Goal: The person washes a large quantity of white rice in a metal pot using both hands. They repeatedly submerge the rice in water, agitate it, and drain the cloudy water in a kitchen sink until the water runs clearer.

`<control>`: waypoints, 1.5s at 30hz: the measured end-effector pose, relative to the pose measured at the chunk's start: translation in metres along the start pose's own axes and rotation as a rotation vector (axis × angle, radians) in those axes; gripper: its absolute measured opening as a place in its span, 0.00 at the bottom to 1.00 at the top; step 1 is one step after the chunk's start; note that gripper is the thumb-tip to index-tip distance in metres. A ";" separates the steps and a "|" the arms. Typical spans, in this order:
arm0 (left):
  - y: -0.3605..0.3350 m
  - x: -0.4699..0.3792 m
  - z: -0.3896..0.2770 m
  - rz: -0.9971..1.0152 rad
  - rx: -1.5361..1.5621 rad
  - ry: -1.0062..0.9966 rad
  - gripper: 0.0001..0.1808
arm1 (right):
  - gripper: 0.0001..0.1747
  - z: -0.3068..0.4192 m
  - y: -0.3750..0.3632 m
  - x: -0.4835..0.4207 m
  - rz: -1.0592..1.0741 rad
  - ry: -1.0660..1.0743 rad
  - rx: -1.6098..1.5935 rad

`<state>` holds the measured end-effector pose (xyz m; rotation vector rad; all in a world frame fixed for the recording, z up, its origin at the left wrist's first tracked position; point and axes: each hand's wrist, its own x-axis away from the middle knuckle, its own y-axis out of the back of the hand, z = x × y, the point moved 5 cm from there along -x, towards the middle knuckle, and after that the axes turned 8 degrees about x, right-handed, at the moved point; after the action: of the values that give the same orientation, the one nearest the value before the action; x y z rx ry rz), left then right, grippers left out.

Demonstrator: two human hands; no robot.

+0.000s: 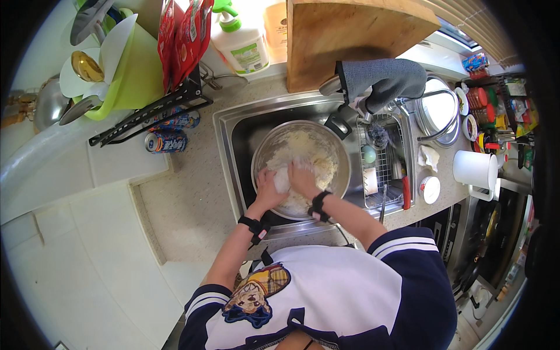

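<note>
Both hands are inside a wide stainless steel bowl (346,170) that sits in the sink basin. Pale, crumbly floured dough (326,168) covers its bottom, and floury residue coats the inner wall. My left hand (267,190) is at the bowl's left side, its fingers and thumb around a smooth white lump (282,179), perhaps dough or flour. Just right of it, my right hand (304,178) presses into the crumbly mix. Its fingertips are blurred and partly hidden there. A black band circles each wrist.
Right of the bowl, a wire rack (374,131) holds a scrubber and a red-handled tool (406,192). A grey cloth (385,81) drapes over the faucet beside a wooden cutting board (350,39). Drink cans (168,142) stand left; a white pitcher (474,170) stands right.
</note>
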<state>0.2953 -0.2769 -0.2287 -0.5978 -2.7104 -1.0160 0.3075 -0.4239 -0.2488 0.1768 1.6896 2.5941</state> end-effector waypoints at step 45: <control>0.000 -0.045 0.011 0.250 -0.104 0.246 0.53 | 0.24 -0.120 -0.075 -0.001 0.391 -0.407 -0.284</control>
<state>0.3356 -0.2832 -0.2510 -0.7535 -2.3149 -1.0892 0.2927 -0.5027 -0.3649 1.0325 1.2325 2.7565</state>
